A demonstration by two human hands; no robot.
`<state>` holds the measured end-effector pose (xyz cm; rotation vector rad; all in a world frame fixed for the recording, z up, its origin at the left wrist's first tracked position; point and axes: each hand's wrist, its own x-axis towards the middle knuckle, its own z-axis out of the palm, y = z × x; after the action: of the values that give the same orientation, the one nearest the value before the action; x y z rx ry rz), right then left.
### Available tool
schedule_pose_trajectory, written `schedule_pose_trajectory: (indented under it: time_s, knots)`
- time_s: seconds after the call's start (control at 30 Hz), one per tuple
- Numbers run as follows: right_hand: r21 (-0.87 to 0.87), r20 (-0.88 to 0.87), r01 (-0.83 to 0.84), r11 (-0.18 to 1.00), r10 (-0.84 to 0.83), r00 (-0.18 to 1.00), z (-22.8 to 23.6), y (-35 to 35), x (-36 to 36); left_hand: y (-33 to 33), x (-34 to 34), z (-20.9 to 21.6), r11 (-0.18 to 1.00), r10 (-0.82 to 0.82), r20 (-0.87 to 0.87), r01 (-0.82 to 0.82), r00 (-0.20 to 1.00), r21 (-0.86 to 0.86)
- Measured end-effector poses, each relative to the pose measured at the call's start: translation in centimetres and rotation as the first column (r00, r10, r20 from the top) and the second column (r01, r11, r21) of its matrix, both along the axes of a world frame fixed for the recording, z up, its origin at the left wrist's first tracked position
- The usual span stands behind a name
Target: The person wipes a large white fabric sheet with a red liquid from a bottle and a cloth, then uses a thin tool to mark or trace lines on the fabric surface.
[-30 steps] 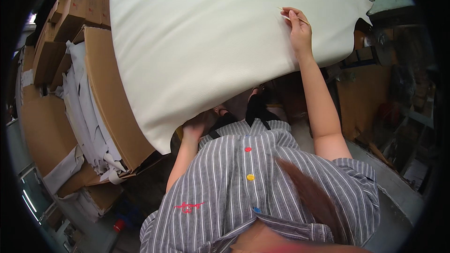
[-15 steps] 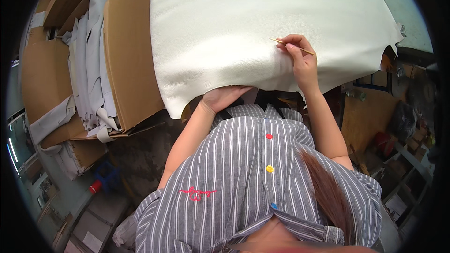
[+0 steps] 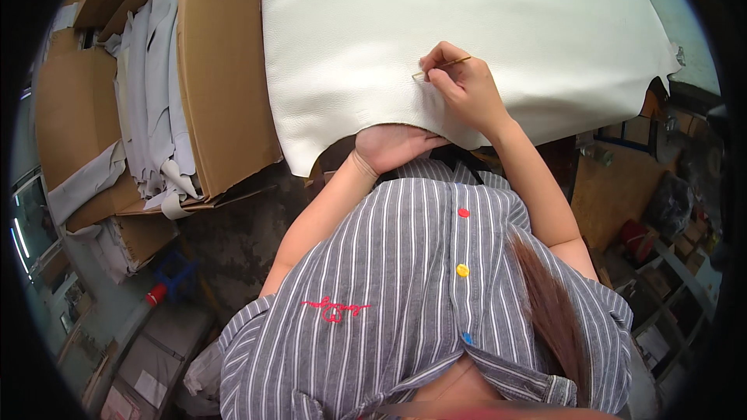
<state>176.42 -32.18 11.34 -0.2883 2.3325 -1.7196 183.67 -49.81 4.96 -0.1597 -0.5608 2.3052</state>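
A large sheet of white, grained leather [image 3: 498,0] is spread in front of me, with a wavy near edge. My right hand [image 3: 467,89] is over it, pinching a thin gold-coloured stick [image 3: 459,60], perhaps a pen or an awl; its tip points left, close to the leather. I cannot tell whether the tip touches. At the curved near edge, my left hand [image 3: 393,146] lies palm up just under the leather. Its fingers stretch to the right and are partly covered by the sheet.
Left of the leather stands an open cardboard box [image 3: 226,70] filled with folded pale grey-white pieces [image 3: 159,70]. A blue stool [image 3: 177,281] is on the floor at lower left. On the right are a brown board [image 3: 611,187] and a red object [image 3: 638,239] among clutter.
My right hand has moved left and slightly toward the far side with the stick, and its back now faces up more. My left hand stays at the leather's edge; the view has shifted a little.
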Motion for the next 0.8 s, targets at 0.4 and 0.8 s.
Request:
schedule_pose_trajectory:
  time_s: [0.4,0.8]
  knots:
    - [-0.278,-0.047,0.608,0.744,-0.643,0.765,1.7,11.6,8.7,7.2,-1.9,1.0,0.674,-0.382,0.103,0.353,0.918,-0.649]
    - [-0.013,-0.096,0.492,0.871,-0.491,0.866,2.3,6.7,14.6,11.6,-2.5,0.9,0.689,-0.469,0.302,0.558,0.83,-0.462]
